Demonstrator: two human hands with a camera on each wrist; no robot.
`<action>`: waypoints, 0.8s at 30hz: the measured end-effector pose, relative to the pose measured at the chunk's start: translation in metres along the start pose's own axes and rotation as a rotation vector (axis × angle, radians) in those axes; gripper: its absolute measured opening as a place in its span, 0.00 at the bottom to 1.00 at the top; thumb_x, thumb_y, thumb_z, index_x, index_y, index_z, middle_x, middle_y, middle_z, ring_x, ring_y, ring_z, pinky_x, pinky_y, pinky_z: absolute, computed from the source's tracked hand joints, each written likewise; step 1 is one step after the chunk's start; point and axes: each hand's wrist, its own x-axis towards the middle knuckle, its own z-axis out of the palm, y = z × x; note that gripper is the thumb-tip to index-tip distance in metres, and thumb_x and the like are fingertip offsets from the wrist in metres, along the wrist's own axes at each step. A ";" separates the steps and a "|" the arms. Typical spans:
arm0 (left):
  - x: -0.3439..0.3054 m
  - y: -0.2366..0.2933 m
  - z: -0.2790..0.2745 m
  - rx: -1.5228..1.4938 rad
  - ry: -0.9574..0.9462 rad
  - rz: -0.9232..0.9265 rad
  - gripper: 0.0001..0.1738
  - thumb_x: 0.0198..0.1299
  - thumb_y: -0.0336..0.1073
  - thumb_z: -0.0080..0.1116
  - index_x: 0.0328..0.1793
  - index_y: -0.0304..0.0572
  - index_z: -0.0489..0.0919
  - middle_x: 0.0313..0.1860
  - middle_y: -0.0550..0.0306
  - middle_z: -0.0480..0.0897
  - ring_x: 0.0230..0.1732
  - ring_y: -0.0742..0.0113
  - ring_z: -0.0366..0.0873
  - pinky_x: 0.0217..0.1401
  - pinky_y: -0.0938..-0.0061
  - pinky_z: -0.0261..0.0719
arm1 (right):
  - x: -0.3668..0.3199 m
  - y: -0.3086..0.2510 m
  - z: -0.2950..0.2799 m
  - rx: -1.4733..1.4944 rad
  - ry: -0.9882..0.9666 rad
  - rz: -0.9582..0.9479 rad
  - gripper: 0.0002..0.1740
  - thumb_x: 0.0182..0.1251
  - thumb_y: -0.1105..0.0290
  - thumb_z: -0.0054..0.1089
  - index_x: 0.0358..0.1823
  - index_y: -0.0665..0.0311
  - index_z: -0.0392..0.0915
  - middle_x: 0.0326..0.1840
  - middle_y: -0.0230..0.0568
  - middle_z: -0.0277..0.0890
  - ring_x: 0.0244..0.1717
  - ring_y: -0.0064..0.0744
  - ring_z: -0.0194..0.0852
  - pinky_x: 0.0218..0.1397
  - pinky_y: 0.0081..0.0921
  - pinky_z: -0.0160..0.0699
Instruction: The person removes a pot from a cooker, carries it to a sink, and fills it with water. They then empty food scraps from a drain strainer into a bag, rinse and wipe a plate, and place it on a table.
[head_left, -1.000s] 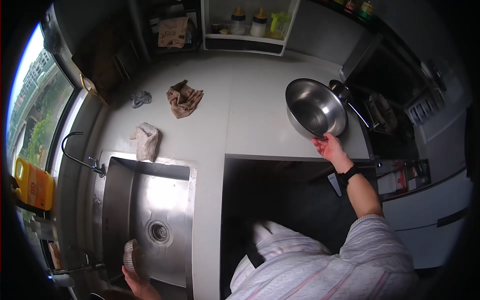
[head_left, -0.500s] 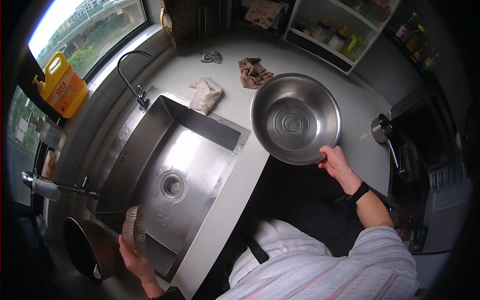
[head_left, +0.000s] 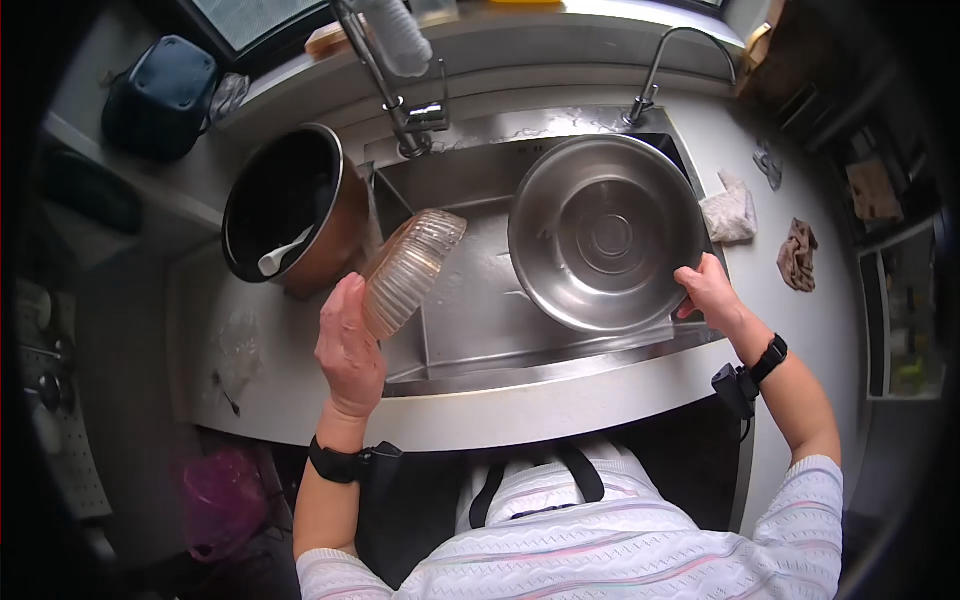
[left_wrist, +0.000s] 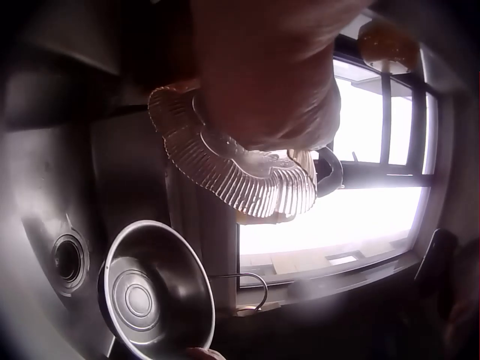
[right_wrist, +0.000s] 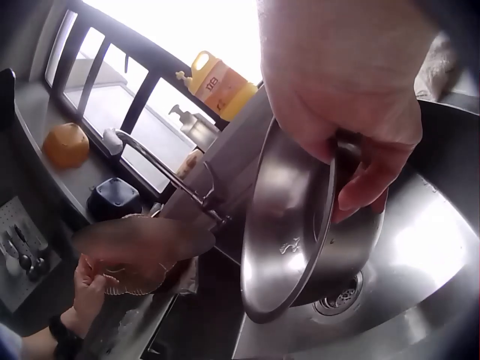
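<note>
A ribbed, clear amber bowl (head_left: 412, 270) is tilted on its side above the sink's left part, held at its lower edge by my left hand (head_left: 350, 350). In the left wrist view the ribbed bowl (left_wrist: 232, 176) hangs below my left hand (left_wrist: 270, 75). My right hand (head_left: 715, 295) grips the rim of a large steel basin (head_left: 610, 235) over the sink's right part. In the right wrist view the fingers of my right hand (right_wrist: 352, 112) curl round the rim of the steel basin (right_wrist: 289, 217), its inside facing left.
Left of the sink (head_left: 480, 370) stands a brown pot (head_left: 345, 215) with a white spoon (head_left: 285, 252) in it. Two faucets (head_left: 415, 120) rise behind the sink. Cloths (head_left: 730, 210) lie on the right counter, and a dark blue container (head_left: 165, 95) stands at the back left.
The view has swung left to the sink. My right hand has brought the steel basin from the counter to above the sink, and my left hand has lifted the ribbed bowl.
</note>
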 end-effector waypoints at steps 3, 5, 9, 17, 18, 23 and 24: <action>-0.011 0.001 -0.002 -0.010 0.037 -0.128 0.32 0.48 0.14 0.46 0.63 0.37 0.65 0.54 0.46 0.73 0.54 0.50 0.73 0.57 0.65 0.71 | 0.030 -0.024 0.025 -0.016 -0.147 0.006 0.10 0.55 0.76 0.45 0.33 0.77 0.72 0.24 0.43 0.74 0.18 0.31 0.73 0.14 0.25 0.75; -0.019 0.007 -0.007 -0.077 0.043 -0.337 0.34 0.50 0.14 0.43 0.67 0.40 0.61 0.56 0.48 0.71 0.54 0.56 0.72 0.53 0.71 0.74 | 0.061 -0.023 0.042 -0.066 -0.254 0.067 0.12 0.57 0.75 0.46 0.36 0.80 0.71 0.26 0.50 0.75 0.20 0.36 0.76 0.16 0.27 0.76; -0.060 0.004 -0.002 -0.810 0.255 -0.905 0.40 0.43 0.13 0.34 0.68 0.42 0.57 0.52 0.49 0.70 0.50 0.62 0.73 0.41 0.79 0.79 | 0.099 -0.018 0.082 -0.149 -0.370 0.153 0.12 0.60 0.74 0.48 0.39 0.80 0.71 0.26 0.50 0.75 0.20 0.36 0.76 0.16 0.26 0.74; -0.120 0.025 -0.043 -1.177 0.380 -1.270 0.36 0.46 0.16 0.40 0.67 0.40 0.56 0.46 0.47 0.73 0.46 0.58 0.77 0.42 0.70 0.80 | 0.137 0.023 0.116 -0.158 -0.526 0.234 0.12 0.63 0.71 0.50 0.42 0.73 0.71 0.25 0.44 0.75 0.24 0.36 0.78 0.22 0.28 0.77; -0.128 0.027 -0.049 -1.156 0.421 -1.266 0.36 0.46 0.16 0.40 0.67 0.40 0.56 0.46 0.47 0.73 0.46 0.58 0.77 0.42 0.70 0.80 | 0.135 0.022 0.116 -0.161 -0.508 0.253 0.11 0.64 0.70 0.51 0.42 0.72 0.70 0.23 0.42 0.74 0.24 0.36 0.78 0.23 0.30 0.77; -0.171 0.029 -0.087 -1.307 0.447 -1.292 0.34 0.49 0.18 0.42 0.67 0.37 0.56 0.45 0.47 0.75 0.47 0.57 0.77 0.50 0.67 0.76 | 0.109 -0.002 0.112 -0.404 -0.497 0.218 0.21 0.63 0.70 0.49 0.53 0.78 0.63 0.35 0.50 0.73 0.32 0.44 0.80 0.28 0.35 0.80; -0.183 0.028 -0.094 -1.375 0.464 -1.295 0.34 0.49 0.18 0.42 0.67 0.38 0.57 0.45 0.47 0.75 0.47 0.57 0.77 0.50 0.67 0.76 | 0.095 -0.017 0.114 -0.417 -0.474 0.188 0.23 0.63 0.71 0.49 0.55 0.78 0.61 0.36 0.50 0.73 0.33 0.44 0.80 0.27 0.35 0.80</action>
